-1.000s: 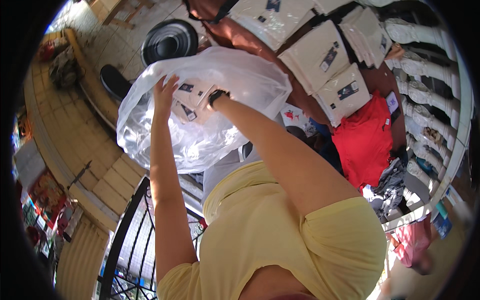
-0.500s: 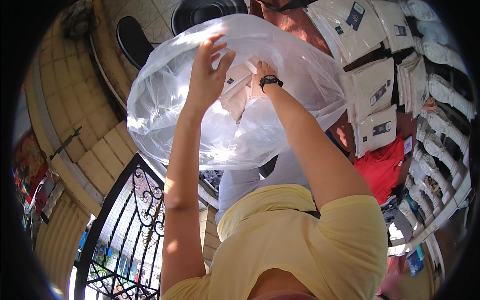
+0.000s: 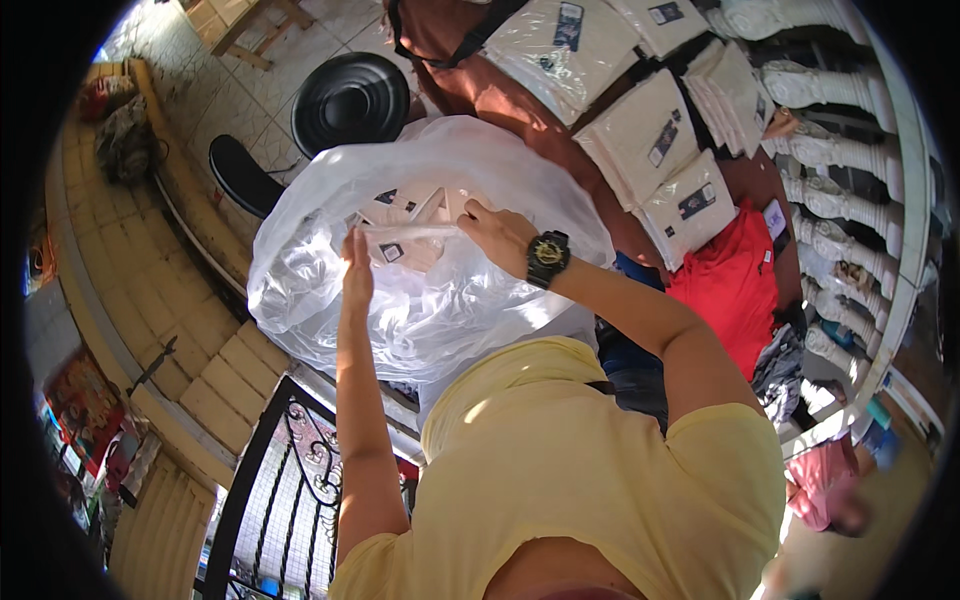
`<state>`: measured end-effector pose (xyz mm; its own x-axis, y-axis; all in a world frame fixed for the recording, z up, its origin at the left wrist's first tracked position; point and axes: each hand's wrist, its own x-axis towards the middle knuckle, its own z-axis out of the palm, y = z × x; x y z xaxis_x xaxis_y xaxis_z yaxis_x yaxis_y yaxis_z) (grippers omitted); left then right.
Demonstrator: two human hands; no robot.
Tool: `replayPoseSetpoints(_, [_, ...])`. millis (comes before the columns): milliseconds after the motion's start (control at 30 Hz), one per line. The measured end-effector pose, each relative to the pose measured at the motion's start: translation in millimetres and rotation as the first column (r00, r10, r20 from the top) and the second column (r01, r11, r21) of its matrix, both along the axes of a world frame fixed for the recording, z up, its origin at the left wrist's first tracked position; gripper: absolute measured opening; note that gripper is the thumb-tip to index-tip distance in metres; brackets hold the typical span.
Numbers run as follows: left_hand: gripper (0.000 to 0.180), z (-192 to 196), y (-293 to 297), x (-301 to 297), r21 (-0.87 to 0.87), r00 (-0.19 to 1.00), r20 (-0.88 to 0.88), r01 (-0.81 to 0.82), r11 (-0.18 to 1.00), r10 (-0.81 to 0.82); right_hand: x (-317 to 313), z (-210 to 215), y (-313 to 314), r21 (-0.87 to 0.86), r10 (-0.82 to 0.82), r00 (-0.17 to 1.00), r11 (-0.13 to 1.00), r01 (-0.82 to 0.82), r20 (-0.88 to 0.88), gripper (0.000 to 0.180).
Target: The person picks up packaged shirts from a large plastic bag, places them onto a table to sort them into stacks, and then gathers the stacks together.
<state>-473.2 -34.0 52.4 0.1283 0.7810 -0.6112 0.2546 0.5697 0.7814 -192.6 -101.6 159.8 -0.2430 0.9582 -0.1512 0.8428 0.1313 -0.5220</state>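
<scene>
A large clear plastic bag [image 3: 540, 180] lies open-mouthed in front of me. Several flat packets of pale folded cloth with dark labels lie inside it. My right hand [image 3: 497, 238], with a dark watch on the wrist, is closed on the right end of a pale cloth packet [image 3: 410, 231] that shows nearly edge-on over the others. At that packet's left end is my left hand [image 3: 357, 268], its fingers stretched up along it and seen from the side. Another labelled packet [image 3: 410, 255] shows just below the held one.
Stacks of wrapped pale cloth packets [image 3: 640, 135] lie on a reddish-brown surface at right, beside a red garment [image 3: 730, 290] and a white baluster railing [image 3: 850, 150]. A round black stool [image 3: 350, 105] stands beyond the bag. A black iron gate [image 3: 265, 450] is at lower left.
My right hand has come back from inside the bag and grips a packet's end. My left hand has lowered to the packet's other end. The view has shifted, and the bag's mouth looks smaller.
</scene>
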Motion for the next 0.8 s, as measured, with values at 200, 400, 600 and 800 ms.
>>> replayPoseSetpoints(200, [0.055, 56, 42, -14, -0.27, 0.814, 0.398, 0.545, 0.793, -0.424, 46, 174, -65, 0.148, 0.042, 0.993, 0.989, -0.025, -0.115, 0.027])
replayPoseSetpoints(400, [0.052, 130, 1, 99, -0.414, 0.557, 0.826, 0.705, 0.576, -0.089, 84, 219, -94, 0.402, -0.077, 0.908, 0.879, 0.256, -0.411, 0.032])
replayPoseSetpoints(600, [0.047, 209, 7, 216, -0.138, 0.683, 0.666, 0.509, 0.849, -0.301, 115, 157, -125, -0.483, -0.326, -0.357, 0.582, 0.654, -0.875, 0.061])
replayPoseSetpoints(800, [0.042, 205, 5, 265, 0.026, 0.66, 0.509, 0.629, 0.777, -0.552, 131, 121, -145, -0.4, -0.371, -0.225, 0.508, 0.763, -0.901, 0.072])
